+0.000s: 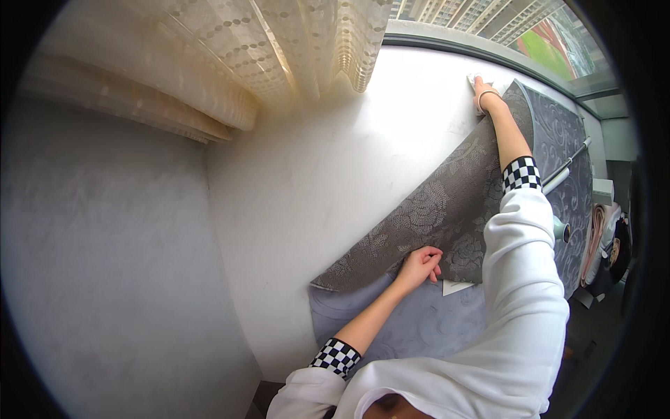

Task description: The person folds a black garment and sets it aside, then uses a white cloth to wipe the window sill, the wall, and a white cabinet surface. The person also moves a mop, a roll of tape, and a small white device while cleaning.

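Note:
A floor-type mat (429, 209) lies with one side folded back, its dark underside with a dotted flower pattern facing up. My left hand (421, 266) rests against this underside with its fingers loosely curled; whether they grip the mat cannot be told. Reaching far out to the window side, my right hand (486, 94) presses a crumpled white cloth or tissue (472, 81) onto the white sill surface (377, 152), just beyond the mat's folded edge. Part of a white card or paper (456, 287) shows beneath the mat near my left hand.
Sheer curtains (303, 47) hang at the upper left, beside a grey wall (110, 235). A window frame (471, 47) runs along the far edge. To the right, a metal pole (568, 166), a pale green cup (561, 230), a white box (603, 191) and folded fabric (595, 241) are visible.

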Demonstrator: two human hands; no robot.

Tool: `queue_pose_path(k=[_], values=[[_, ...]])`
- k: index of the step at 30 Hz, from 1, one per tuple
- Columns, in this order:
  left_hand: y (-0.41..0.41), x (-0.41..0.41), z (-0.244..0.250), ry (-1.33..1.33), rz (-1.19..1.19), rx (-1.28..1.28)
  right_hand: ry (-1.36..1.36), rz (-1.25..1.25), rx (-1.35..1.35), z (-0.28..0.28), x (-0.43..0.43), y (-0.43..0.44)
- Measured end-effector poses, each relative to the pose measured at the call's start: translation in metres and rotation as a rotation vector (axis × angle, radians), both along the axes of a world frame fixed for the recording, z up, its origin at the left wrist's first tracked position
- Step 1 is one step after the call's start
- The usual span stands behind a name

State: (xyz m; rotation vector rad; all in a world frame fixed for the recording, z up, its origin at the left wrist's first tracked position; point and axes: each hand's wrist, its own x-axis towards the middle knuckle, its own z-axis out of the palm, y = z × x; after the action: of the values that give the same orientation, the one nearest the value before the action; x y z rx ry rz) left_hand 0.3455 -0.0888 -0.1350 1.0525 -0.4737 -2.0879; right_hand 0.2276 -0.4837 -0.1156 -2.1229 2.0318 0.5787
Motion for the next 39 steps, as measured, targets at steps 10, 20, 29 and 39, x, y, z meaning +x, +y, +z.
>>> queue_pose_path(k=[10,20,29,39], values=[[-0.006,-0.004,-0.031,-0.077,0.201,-0.150,-0.467,0.766,0.424,-0.004,0.224,0.273],[-0.015,-0.004,-0.022,-0.433,0.572,-0.385,-1.118,0.795,0.655,0.010,0.304,0.330],[-0.007,0.002,0.000,-0.244,0.194,-0.126,-0.499,0.238,0.395,-0.004,0.168,0.166],[-0.003,-0.018,-0.003,-0.639,0.260,-0.502,-0.910,0.701,0.719,-0.039,0.324,0.393]])
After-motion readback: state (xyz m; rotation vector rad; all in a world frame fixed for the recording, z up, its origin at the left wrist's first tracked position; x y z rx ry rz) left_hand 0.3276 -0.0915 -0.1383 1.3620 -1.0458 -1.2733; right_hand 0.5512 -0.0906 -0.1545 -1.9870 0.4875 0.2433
